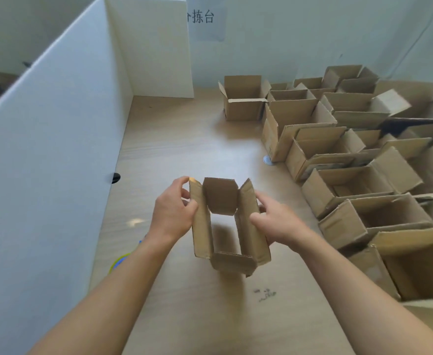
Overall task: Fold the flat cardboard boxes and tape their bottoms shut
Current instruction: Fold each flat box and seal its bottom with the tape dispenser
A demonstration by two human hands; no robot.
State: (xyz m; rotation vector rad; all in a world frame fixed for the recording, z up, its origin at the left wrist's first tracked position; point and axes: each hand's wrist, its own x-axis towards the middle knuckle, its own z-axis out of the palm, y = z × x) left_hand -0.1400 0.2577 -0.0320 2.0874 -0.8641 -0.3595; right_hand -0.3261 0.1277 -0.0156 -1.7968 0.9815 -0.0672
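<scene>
A small brown cardboard box [248, 231] is held above the wooden table [174, 139], opened into a tube with its flaps standing up; the table shows through its open middle. My left hand [173, 213] grips the left long flap, thumb and fingers curled round its edge. My right hand [274, 221] holds the right long flap, thumb on the inner face and fingers behind it. The far short flap tilts inward and the near short flap leans toward me.
Several folded open boxes [351, 180] crowd the right side of the table, one more box [243, 98] standing at the back. A white partition [56, 149] walls the left side. A yellow and blue thing [119, 261] peeks from under my left forearm.
</scene>
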